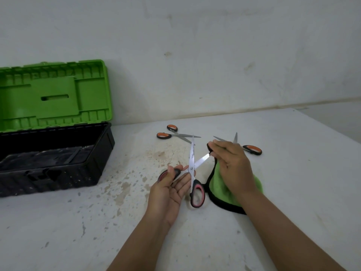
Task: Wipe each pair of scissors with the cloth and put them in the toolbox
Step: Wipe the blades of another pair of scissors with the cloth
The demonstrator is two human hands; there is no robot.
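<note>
- gripping one pink-lined handle loop between thumb and curled fingers, the left hand (170, 187) holds the pink-handled scissors (193, 173) above the table (293, 173), just below the middle of the head view.
- these scissors are spread wide: one blade points to 12 o'clock, the other to about 2 o'clock, and the free handle loop hangs toward 6 o'clock beside the left palm.
- the right hand (232, 167) is at 3 o'clock from the scissors, its fingers curled round the green cloth (220, 184) and pinching the cloth's black-edged corner onto the tip of the 2 o'clock blade.
- the rest of the cloth hangs under the right palm and wrist, down toward the table.
- one pair of orange-handled scissors (172, 133) lies slightly parted on the table at 12 o'clock from the left hand, handles at 9 o'clock, blades toward 3 o'clock.
- a second orange-handled pair (252, 149) lies behind the right hand, blades partly hidden by the fingers, handle at 3 o'clock.
- the toolbox (54, 157) sits at 9 o'clock, well apart from the hands, black body open, green lid (54, 94) raised against the wall (214, 55); what lies inside is too dark to tell.
- the table is white with brownish stains.
</note>
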